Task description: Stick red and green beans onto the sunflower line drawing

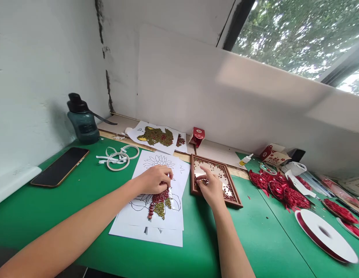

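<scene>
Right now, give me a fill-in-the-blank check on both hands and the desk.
The left hand rests on a white sheet printed with a ____ outline.
The right hand reaches into the brown frame holding loose ____ beans.
The phone lies on the ____ table cover.
Missing words: flower; red; green.

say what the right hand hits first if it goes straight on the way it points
The right hand would likely meet the loose red beans in the brown frame first, then its far rim.
</scene>
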`<state>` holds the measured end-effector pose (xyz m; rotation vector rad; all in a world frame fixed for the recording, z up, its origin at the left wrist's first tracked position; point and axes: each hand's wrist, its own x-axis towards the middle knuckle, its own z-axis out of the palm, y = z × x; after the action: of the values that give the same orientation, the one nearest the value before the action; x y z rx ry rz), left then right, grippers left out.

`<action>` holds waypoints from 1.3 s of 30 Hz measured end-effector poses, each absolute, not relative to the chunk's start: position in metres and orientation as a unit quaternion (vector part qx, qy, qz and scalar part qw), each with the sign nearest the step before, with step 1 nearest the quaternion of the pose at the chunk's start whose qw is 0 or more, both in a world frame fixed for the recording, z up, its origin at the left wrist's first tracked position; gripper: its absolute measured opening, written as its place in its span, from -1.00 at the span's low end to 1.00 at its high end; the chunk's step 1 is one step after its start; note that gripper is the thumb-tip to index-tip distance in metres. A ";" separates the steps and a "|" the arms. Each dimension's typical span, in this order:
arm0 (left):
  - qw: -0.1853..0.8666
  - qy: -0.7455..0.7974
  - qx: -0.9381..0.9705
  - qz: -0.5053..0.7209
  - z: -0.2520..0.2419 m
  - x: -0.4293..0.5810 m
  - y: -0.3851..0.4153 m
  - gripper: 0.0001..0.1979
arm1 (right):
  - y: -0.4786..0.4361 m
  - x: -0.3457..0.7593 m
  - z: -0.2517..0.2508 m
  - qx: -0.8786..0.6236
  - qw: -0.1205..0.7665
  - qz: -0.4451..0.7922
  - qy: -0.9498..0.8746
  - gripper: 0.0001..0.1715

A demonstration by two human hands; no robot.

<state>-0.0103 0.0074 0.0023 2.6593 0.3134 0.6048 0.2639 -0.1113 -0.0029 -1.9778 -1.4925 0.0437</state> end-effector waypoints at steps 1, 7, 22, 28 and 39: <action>0.197 0.112 0.950 0.217 0.003 -0.010 0.007 -0.74 | -0.111 0.264 -0.004 -0.757 0.322 0.019 -0.569 -0.35; 0.189 0.110 0.950 0.223 0.002 -0.010 0.007 -0.75 | -0.111 0.264 -0.001 -0.758 0.342 0.028 -0.555 -0.36; 0.113 0.112 0.909 0.385 0.008 -0.003 -0.005 -0.86 | -0.106 0.202 0.015 -0.502 0.602 0.380 -0.492 -0.15; 0.081 0.080 0.910 0.398 0.004 -0.002 -0.003 -0.80 | -0.107 0.215 0.010 -0.588 0.566 0.207 -0.540 -0.50; 0.158 0.070 0.907 0.384 0.005 -0.008 0.002 -0.87 | -0.112 0.271 0.002 -0.778 0.396 0.028 -0.487 -0.60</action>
<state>-0.0075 0.0020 0.0053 2.5931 0.2005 1.0995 0.2708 -0.1123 0.0025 -1.9720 -1.2345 0.0711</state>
